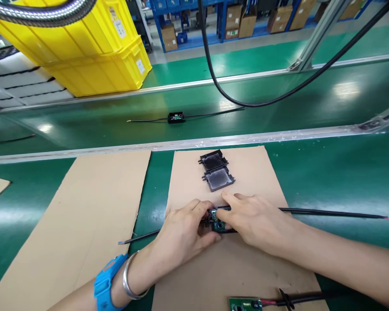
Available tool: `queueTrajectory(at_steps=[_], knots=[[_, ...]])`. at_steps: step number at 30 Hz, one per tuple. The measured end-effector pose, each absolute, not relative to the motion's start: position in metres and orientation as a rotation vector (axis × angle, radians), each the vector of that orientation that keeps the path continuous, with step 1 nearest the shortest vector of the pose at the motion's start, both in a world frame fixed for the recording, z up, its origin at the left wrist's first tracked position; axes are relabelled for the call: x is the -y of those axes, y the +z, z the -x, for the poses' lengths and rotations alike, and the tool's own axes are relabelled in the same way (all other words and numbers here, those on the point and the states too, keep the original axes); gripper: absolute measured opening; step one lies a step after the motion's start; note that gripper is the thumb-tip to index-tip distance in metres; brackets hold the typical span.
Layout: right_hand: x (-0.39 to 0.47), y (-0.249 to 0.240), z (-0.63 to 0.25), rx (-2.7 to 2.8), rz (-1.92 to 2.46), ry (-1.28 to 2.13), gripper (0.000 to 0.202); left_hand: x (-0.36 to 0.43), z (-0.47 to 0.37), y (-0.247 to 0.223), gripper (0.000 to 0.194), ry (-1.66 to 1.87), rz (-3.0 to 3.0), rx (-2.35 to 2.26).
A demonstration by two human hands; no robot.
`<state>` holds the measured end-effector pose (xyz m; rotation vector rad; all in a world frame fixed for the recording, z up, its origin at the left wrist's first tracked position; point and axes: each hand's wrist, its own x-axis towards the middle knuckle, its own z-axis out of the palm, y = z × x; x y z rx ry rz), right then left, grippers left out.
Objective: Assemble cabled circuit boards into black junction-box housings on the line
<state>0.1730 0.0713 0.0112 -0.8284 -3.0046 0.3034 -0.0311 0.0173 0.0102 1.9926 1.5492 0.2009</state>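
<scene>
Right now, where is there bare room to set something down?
Bare: most of the left cardboard, above and left of the watch; the green table right of the middle cardboard, between the metal rail and cable. Crowded: the middle cardboard's centre, where the left hand and right hand touch the cased board, black shells just beyond.

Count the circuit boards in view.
3: held board between left hand and right hand; near board, cut off by the bottom edge; far board beyond the metal rail. Others may be hidden.
</scene>
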Motion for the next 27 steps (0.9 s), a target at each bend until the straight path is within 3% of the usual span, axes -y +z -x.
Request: queueTrajectory(at_steps=[4,9,17,27], knots=[[-0.070,0.008,-0.173,2.983,0.841,0.293,0.024,-0.019,0.041,0.013,0.052,0.266,-1.954,-1.448],[-0.070,0.004,-0.171,2.943,0.854,0.318,0.026,-0.015,0.048,0.017,0.015,0.191,-2.139,-1.477],[-0.072,0.001,-0.173,2.887,0.853,0.355,0.020,-0.006,0.025,0.013,0.018,0.093,-2.463,-1.625],[-0.069,0.010,-0.170,2.903,0.914,0.418,0.021,-0.005,0.007,0.010,0.022,-0.431,-2.734,-1.651]])
